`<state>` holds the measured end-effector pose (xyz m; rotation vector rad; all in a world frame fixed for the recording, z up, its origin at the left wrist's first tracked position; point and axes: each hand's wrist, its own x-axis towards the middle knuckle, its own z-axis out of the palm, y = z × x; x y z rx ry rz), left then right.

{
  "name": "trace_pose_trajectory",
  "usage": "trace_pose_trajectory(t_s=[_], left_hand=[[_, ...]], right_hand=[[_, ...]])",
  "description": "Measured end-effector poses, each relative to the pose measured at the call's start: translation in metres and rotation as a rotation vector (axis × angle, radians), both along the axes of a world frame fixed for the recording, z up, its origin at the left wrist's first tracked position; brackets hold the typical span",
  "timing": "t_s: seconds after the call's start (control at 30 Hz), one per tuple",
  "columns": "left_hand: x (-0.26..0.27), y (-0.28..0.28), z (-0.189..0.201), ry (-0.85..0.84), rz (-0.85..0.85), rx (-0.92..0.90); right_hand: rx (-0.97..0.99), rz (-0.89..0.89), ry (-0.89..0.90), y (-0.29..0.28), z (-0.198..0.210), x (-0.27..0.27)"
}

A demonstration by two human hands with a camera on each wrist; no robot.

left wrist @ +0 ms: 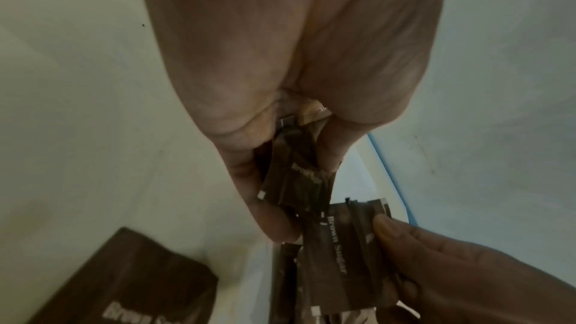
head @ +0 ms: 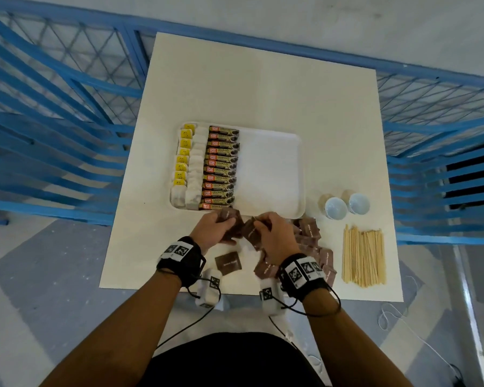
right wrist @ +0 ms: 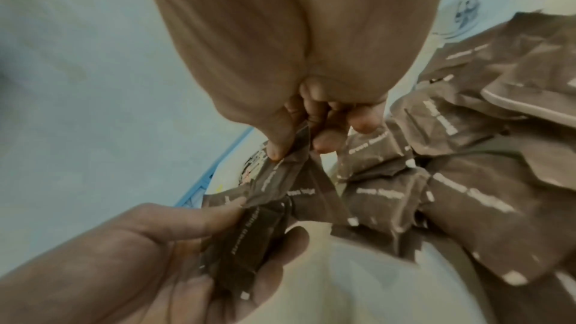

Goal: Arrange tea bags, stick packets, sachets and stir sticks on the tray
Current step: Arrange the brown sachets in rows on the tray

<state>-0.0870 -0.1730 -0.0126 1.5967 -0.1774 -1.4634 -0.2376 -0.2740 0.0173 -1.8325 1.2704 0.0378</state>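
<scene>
Both hands met just short of the near rim of the white tray (head: pixel 274 169), over the white table (head: pixel 263 88). The left hand (head: pixel 215 229) curled its thumb and fingers around a small stack of brown sugar sachets (head: pixel 231 219), the wrist view showing several packets (left wrist: pixel 296 181) pressed together in that hold. The right hand (head: pixel 274 236) pinched another brown sugar sachet (head: pixel 250 231) between thumb (right wrist: pixel 279 142) and fingertips (right wrist: pixel 324 142), its free edge touching the stack in the left hand.

Just behind the two grips, toward the person, a single sachet (head: pixel 228 262) lay flat on the table. To the right of the right hand's pinch, a loose heap of brown sugar sachets (head: pixel 313 241) spread along the table, partly hidden by the right wrist. Farther right of that heap lay a bundle of wooden stir sticks (head: pixel 363 255), and beyond them, away from the person, stood two pale cups (head: pixel 347 205) side by side.

Ahead of the grips, on the tray's left part, a column of tea bags (head: pixel 190 169) with yellow tags ran along the left rim, and a column of dark granule stick packets (head: pixel 221 169) lay just beside it. The nearest stick packet sat just ahead of the left hand's stack. The right part of the tray showed bare white surface.
</scene>
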Motion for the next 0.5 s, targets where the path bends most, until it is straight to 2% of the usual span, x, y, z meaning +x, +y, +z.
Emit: trace_pose_trajectory(t_s=[0.1,0.27,0.33,0.4,0.5], left_hand=[[-0.006,-0.006,-0.001,0.042,0.062,0.005],[-0.006,-0.012,-0.003,0.019,0.136,0.038],[-0.005,-0.017,0.001,0.093,0.185,0.033],[-0.004,-0.022,0.010,0.244,0.230,0.003],[0.001,-0.027,0.026,0.407,0.200,-0.087]], right_hand=[[-0.010,0.012,-0.030,-0.009,0.003,0.003],[0.040,0.019,-0.158,-0.024,0.011,0.006],[0.080,0.015,-0.209,-0.030,0.013,0.009],[0.105,-0.001,-0.240,-0.032,0.013,0.014],[0.048,0.013,-0.208,-0.036,0.013,0.023]])
